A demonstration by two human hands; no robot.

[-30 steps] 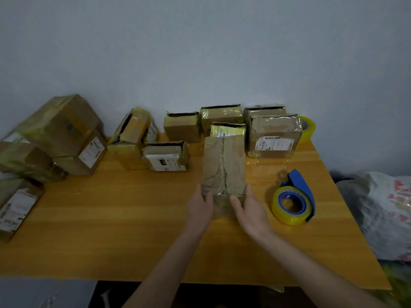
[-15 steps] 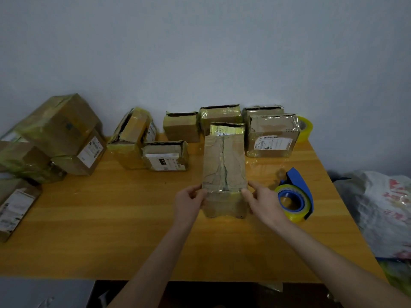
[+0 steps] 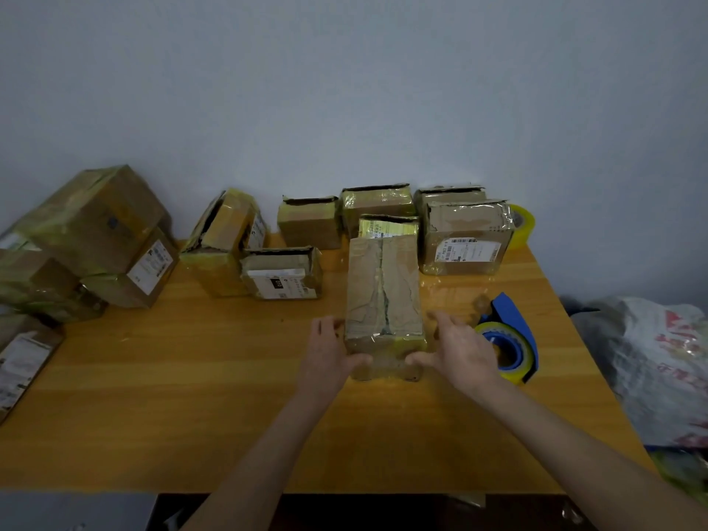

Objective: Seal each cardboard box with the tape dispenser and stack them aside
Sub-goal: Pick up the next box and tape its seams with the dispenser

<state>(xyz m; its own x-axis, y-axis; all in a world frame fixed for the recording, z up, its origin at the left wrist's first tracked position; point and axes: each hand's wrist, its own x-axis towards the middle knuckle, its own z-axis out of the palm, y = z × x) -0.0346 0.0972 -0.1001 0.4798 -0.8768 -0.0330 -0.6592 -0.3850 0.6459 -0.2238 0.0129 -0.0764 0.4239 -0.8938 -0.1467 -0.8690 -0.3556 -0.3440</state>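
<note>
Head camera view: a cardboard box [image 3: 383, 293] lies just left of the tape dispenser [image 3: 511, 341]. The left hand [image 3: 329, 354] and right hand [image 3: 461, 350] each grip a near corner. It looks sealed; the next move probably calls for lifting it to the stacked boxes [image 3: 95, 239] far left of the tape dispenser

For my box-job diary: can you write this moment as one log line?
left hand: holds box | right hand: holds box | box: on table | tape dispenser: idle, right of box
</note>
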